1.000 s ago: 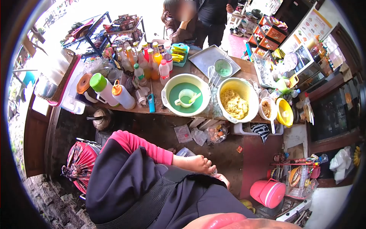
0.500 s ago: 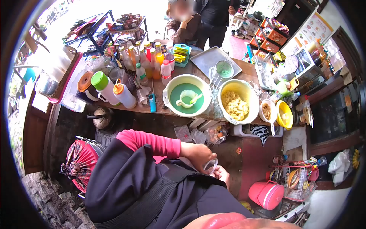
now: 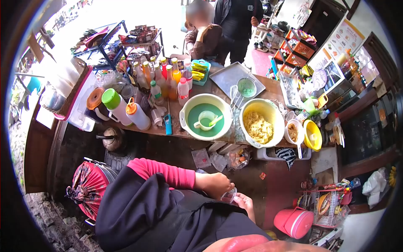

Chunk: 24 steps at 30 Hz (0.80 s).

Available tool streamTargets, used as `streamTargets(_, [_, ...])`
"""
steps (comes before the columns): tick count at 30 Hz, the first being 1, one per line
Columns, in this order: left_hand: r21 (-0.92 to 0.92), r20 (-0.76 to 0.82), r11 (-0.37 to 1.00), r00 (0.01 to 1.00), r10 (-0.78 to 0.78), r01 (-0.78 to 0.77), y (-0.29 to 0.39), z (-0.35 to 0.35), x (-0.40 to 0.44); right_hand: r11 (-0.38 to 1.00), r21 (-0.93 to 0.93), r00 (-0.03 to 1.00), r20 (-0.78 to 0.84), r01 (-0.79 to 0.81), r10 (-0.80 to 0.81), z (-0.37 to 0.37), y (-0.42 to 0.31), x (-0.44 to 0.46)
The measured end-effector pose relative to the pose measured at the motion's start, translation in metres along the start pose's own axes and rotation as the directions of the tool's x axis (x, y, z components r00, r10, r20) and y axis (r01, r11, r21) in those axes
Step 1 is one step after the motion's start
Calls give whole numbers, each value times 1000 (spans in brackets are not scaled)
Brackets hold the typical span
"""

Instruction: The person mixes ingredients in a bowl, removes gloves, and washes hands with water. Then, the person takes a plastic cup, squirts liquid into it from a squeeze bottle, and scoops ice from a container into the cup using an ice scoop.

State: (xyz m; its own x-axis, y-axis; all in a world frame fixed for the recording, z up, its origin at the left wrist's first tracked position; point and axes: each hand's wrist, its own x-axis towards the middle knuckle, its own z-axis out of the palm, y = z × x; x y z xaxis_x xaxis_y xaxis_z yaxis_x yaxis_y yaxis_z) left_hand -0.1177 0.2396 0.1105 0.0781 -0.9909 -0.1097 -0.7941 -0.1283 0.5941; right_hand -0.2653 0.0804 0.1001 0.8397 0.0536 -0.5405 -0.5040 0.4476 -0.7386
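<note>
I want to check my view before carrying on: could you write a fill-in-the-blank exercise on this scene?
The left hand, near the right hand and a clear item, extends from a ____ sleeve.
The basin around the pitcher holds ____ liquid.
The food in the neighbouring basin is ____.
The white bottle beside the flask has an ____ cap.
Missing words: pink; green; yellow; orange.
</note>
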Motion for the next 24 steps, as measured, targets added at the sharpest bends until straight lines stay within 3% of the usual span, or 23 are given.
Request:
streamTargets(4, [43, -33, 999, 999, 25, -23, 7, -3, -5, 999, -24, 999, 24, 24, -24, 6, -5, -1])
streamTargets(10, [100, 44, 994, 999, 31, -36, 5, 0, -4, 999, 37, 998, 61, 12, -15, 7, -2, -5])
streamTargets(13, [150, -62, 986, 995, 76, -66, 5, 10, -5, 999, -11, 998, -23, 51, -51, 15, 3, -8])
streamTargets(15, [212, -123, 977, 991, 52, -25, 8, 13, -5, 984, -179, 960, -272, 9, -59, 30, -1, -12])
streamTargets(19, [295, -160, 954, 982, 99, -48, 4, 28, -6, 991, -129, 944, -325, 20, -61, 33, 10, -16])
streamTargets(21, [321, -214, 946, 970, 119, -45, 3, 34, -6, 966, -259, 936, -334, 24, -113, 35, 9, -18])
streamTargets(24, [339, -212, 940, 970, 121, -43, 4, 33, -8, 973, -232, 934, -344, 16, -98, 28, 19, -19])
